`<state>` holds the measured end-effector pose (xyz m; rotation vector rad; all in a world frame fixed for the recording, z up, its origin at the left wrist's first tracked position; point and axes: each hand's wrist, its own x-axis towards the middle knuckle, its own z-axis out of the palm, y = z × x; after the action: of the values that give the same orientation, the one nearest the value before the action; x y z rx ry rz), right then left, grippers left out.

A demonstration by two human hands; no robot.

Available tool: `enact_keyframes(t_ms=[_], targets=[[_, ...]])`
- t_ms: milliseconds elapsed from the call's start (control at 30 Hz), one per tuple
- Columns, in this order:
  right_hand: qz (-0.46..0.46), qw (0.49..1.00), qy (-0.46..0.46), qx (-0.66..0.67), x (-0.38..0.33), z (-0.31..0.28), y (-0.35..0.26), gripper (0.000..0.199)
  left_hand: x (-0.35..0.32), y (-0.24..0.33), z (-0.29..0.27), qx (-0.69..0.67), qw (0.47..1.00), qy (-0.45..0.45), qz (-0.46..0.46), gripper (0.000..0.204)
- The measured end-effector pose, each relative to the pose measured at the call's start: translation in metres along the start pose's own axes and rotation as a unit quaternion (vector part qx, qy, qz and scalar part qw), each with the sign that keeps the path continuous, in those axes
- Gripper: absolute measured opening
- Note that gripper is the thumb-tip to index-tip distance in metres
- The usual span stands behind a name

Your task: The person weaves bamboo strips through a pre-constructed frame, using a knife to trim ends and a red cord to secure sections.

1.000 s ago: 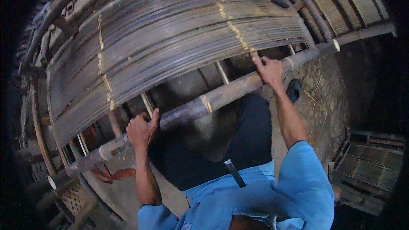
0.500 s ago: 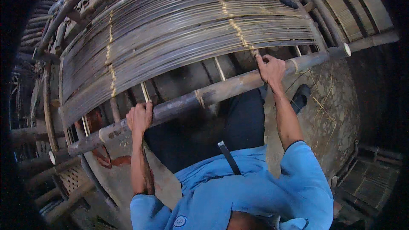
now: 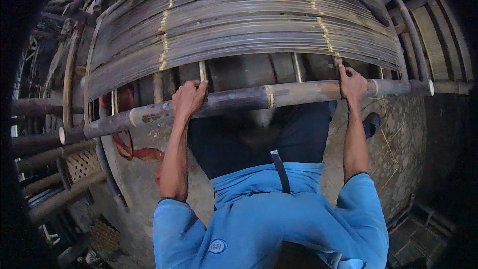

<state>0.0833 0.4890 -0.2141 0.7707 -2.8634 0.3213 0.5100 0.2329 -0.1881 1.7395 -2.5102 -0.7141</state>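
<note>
Both hands grip the long brown bamboo pole (image 3: pixel 249 98) lying across the near edge of the dark slatted bamboo mat (image 3: pixel 239 25), left hand (image 3: pixel 188 98) and right hand (image 3: pixel 352 82) each closed around it; shifting it seemingly demands an even, two-handed pull.
</note>
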Motion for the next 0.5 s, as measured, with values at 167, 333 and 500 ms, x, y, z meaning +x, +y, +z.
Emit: enact_keyframes(t_ms=[167, 333, 500], targets=[[0.002, 0.999, -0.043, 0.009, 0.009, 0.012, 0.024, 0.062, -0.033, -0.015, 0.004, -0.056, 0.973, 0.203, 0.09, 0.029], [0.052, 0.993, -0.102, -0.003, 0.013, 0.0, 0.029, 0.065, -0.089, -0.12, 0.015, -0.177, 0.834, 0.523, -0.01, 0.011], [0.07, 0.994, -0.083, -0.017, 0.022, 0.012, 0.047, 0.072, -0.119, -0.295, 0.106, -0.274, 0.857, 0.372, -0.227, 0.013]])
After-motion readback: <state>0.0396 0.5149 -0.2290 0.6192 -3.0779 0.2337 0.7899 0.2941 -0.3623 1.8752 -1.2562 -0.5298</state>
